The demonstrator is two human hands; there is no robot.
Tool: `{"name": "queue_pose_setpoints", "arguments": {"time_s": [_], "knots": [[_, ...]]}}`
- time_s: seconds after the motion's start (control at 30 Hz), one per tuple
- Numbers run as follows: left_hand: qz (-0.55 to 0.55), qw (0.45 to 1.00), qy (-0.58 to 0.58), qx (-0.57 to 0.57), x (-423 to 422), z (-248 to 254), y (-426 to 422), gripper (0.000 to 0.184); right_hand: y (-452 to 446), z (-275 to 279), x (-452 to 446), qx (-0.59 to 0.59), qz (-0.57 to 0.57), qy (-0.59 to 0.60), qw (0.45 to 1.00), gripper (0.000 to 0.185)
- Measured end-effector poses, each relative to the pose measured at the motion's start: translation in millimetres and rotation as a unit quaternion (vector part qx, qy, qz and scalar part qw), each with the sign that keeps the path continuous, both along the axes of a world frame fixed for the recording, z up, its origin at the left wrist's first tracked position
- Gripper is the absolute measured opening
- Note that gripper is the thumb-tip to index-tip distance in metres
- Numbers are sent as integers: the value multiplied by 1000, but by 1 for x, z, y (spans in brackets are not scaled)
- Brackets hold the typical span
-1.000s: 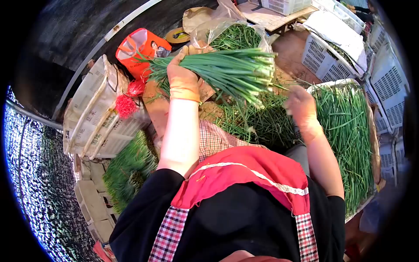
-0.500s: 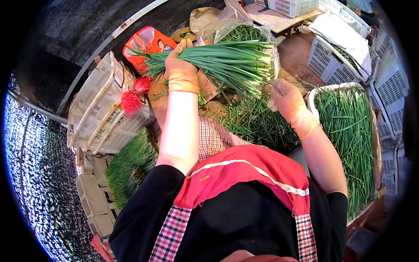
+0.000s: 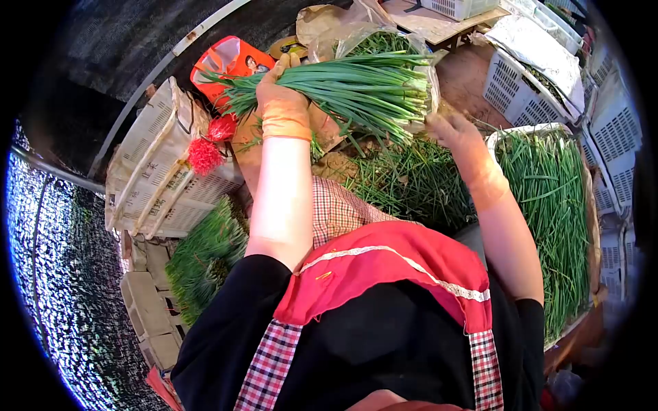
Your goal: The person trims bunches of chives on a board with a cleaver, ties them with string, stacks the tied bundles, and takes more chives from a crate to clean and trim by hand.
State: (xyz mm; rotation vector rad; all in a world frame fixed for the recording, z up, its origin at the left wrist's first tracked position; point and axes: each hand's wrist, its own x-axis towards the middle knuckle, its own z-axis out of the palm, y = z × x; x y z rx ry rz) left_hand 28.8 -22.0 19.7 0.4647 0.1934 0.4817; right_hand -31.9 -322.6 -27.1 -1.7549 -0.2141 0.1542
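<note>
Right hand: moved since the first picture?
Yes: the right hand has moved forward and left, judged against the white-rimmed basket of greens.

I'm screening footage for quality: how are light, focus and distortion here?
Head view: fisheye look, black curved edges; head view: bright glare speckles the mesh at left and nearly whitens the left forearm, upper left dark; head view: the right hand looks slightly blurred at the fingers, the bunch fairly crisp.

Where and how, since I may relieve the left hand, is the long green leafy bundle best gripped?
Grip the bundle by its pale stalk ends, probably from the right: they lie roughly parallel and uncovered, pointing toward the right hand; the left hand covers the leafier part.
</note>
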Motion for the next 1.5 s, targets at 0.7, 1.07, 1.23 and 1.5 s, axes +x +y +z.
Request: {"name": "queue_pose_setpoints", "arguments": {"time_s": [0.7, 1.07, 1.23, 1.5], "knots": [[-10, 1000, 9, 7, -9, -4, -12, 27, 21, -1, -3, 53, -56, -76, 994, 28], [-6, 1000, 7, 25, -9, -12, -11, 27, 16, -5, 0, 8, -98, 72, 993, 26], [-5, 1000, 8, 11, -5, -14, -11, 30, 15, -17, 8, 382, 94, 179, 902, 35], [-1, 1000, -14, -26, -13, -10, -17, 28, 38, -2, 2, 418, 25, 176, 891, 29]]}}
